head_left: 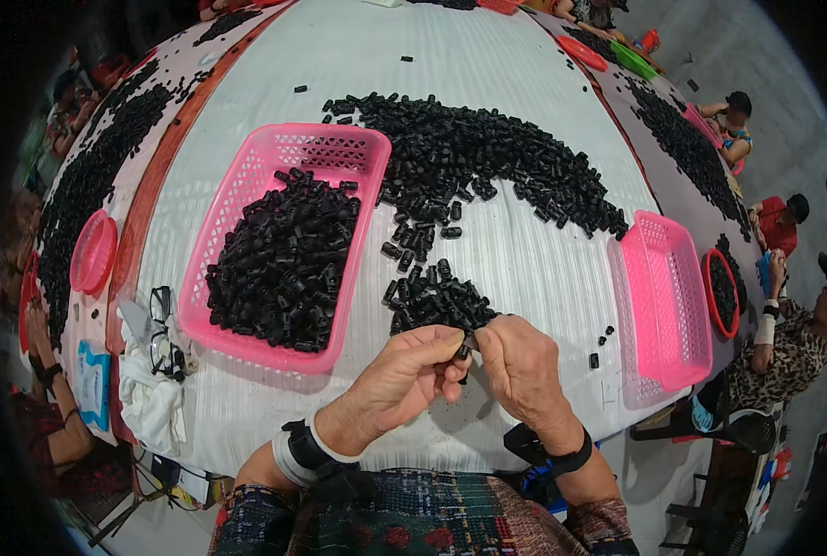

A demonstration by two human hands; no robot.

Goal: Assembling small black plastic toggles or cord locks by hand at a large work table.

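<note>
A white ribbed tabletop [525, 269] carries a pink plastic basket [247, 199] heaped with small black parts left of centre, a second pink basket [664, 296] at the right edge, and a long loose pile of black parts [488, 157] curving across the middle; eyeglasses [160, 301] and white cloth [149, 398] lie near the left edge.

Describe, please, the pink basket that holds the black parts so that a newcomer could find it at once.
Start at the white table with its long curved heap of small black parts. Just left of that heap, ahead of the person's left hand, lies a rectangular pink basket with slotted walls. Unlike the empty pink basket at the right, it is heaped with black parts.
</note>
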